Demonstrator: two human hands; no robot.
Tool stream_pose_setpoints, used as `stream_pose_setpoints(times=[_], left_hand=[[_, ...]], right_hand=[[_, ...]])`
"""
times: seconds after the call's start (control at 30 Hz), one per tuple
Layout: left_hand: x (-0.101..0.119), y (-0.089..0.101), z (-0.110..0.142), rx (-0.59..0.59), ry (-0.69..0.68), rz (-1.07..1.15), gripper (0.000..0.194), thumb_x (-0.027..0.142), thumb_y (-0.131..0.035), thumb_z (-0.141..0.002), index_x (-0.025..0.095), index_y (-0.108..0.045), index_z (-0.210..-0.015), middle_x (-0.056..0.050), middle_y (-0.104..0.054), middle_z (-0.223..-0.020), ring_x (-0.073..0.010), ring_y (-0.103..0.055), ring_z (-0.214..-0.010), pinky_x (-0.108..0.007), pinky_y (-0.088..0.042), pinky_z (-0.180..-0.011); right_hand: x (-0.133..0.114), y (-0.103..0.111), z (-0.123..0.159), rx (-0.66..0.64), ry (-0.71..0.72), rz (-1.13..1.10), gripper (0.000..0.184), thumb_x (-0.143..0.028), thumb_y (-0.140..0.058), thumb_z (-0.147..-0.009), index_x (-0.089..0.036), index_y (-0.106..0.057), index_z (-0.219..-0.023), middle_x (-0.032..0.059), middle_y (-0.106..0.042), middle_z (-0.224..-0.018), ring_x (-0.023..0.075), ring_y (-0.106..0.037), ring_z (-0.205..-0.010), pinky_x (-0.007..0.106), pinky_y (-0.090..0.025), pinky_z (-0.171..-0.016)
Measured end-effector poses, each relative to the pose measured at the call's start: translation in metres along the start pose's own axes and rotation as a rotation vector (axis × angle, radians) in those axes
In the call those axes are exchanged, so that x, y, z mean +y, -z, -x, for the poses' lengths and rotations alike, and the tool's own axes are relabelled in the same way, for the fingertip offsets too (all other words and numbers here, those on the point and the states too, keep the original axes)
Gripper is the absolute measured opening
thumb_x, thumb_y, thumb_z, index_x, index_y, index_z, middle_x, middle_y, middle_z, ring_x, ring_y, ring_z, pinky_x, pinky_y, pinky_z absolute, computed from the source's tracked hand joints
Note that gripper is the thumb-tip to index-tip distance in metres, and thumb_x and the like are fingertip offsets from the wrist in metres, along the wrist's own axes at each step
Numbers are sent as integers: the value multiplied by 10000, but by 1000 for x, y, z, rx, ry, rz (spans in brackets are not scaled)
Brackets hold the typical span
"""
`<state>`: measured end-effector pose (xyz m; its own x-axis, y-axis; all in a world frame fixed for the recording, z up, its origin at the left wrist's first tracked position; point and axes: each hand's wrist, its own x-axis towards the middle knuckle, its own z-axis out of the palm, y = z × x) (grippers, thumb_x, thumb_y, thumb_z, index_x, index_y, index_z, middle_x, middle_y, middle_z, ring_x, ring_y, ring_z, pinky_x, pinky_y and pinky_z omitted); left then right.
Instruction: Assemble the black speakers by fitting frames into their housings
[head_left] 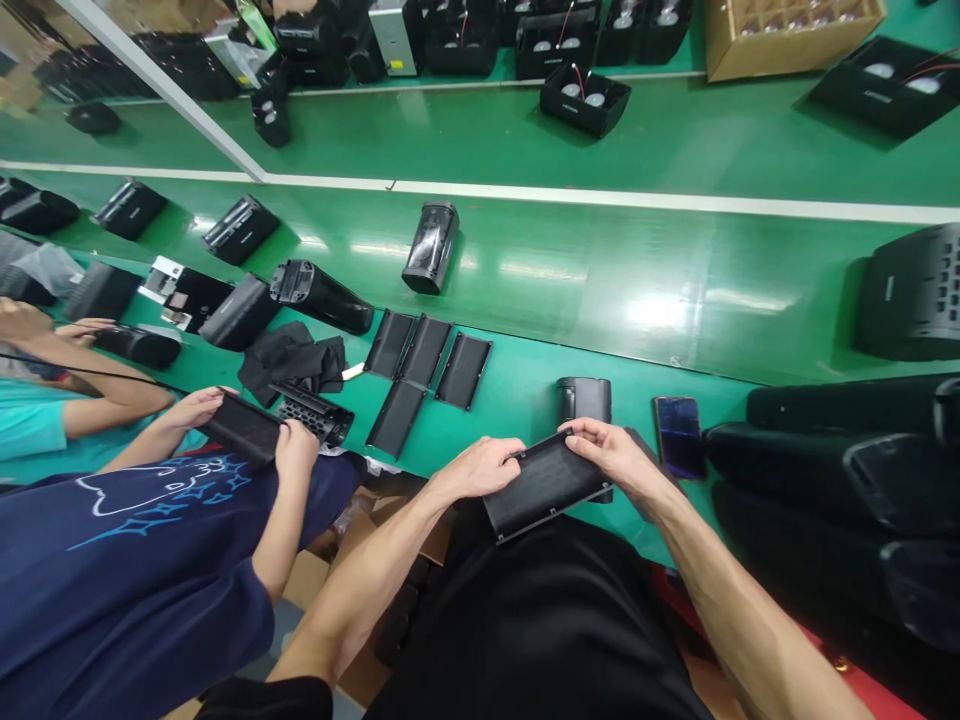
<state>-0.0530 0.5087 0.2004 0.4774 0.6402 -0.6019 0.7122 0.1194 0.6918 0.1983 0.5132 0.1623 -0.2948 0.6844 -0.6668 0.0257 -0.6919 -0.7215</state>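
Note:
Between my two hands is a black speaker grille panel (551, 485), a shallow curved piece with small tabs along its edges, held tilted above my lap at the bench edge. My left hand (487, 467) is closed on its upper left corner. Thumb and fingers of my right hand (606, 452) grip its upper right end. Just behind the panel a black speaker housing (585, 398) stands on the green bench, its lower part partly hidden by the panel and my right hand. Several similar dark panels (424, 350) lie flat to the left.
A phone (679, 437) lies right of my right hand, beside stacked black housings (810, 455). Left, a co-worker's hands (296, 447) hold another dark panel (244, 428). Beyond the bench, a green conveyor belt (525, 250) carries a speaker (431, 247). A cardboard box (720, 50) stands at the back.

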Motion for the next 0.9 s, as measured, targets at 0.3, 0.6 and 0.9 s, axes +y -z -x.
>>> stream_pose_setpoints(times=[0.3, 0.6, 0.9], left_hand=[[4, 2, 9, 195, 29, 78, 332, 310, -501, -936, 207, -649, -1215, 47, -534, -633, -155, -445, -576, -279, -278, -598], [-12, -24, -2, 139, -53, 654, 521, 689, -534, -942, 175, -600, -1004, 18, -569, -773, -133, -507, -674, -241, -377, -610], [-22, -65, -32, -233, 105, 1659, 826, 761, -349, -969, 51, -671, -1241, -208, -764, -1083, -291, -738, -889, -412, -554, -863]], right_hand=[[14, 1, 14, 91, 43, -323, 621, -634, -814, -784, -225, -662, -1226, 53, -706, -865, 237, -694, -798, 364, -597, -649], [8, -1, 8, 145, 94, -256, 592, -587, -816, -783, -214, -659, -1215, 5, -670, -735, 175, -616, -633, 329, -579, -571], [5, 2, 1, 341, 143, 68, 696, -703, -666, -842, -194, -642, -1315, 79, -693, -924, 249, -663, -786, 409, -591, -703]])
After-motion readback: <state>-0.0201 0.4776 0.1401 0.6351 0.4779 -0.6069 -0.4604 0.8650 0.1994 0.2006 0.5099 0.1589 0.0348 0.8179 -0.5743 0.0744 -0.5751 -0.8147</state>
